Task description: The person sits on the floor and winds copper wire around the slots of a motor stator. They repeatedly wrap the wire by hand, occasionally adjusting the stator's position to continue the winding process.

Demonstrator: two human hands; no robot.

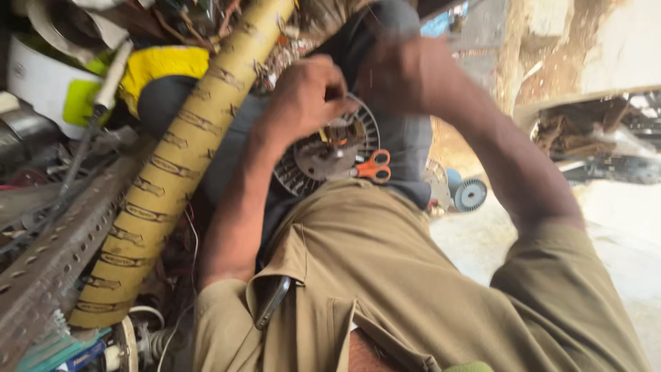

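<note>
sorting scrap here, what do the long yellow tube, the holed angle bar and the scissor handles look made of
Yellow tube: probably cardboard, matte, with a spiral-wound seam and repeated print.
Angle bar: looks like steel, dull grey and grimy, punched with rows of slots.
Scissor handles: likely plastic, smooth bright orange loops, lying on the round finned part by the left hand.

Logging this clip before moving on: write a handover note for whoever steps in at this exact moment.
Left hand: closed on the top of the motor, fingers pinching at its core.
Right hand: blurred, above the motor; grip cannot be told.
Motor: round, finned, resting on the lap.
Scissors: orange-handled, lying against the motor's right side, in neither hand.
Yellow tube: leaning to the left, untouched. Perforated angle bar beside it.
Blue wheel: on the floor to the right.
Done: motor on the lap, both hands at it.
Left: cannot tell; work on the core appears unfinished.
</note>
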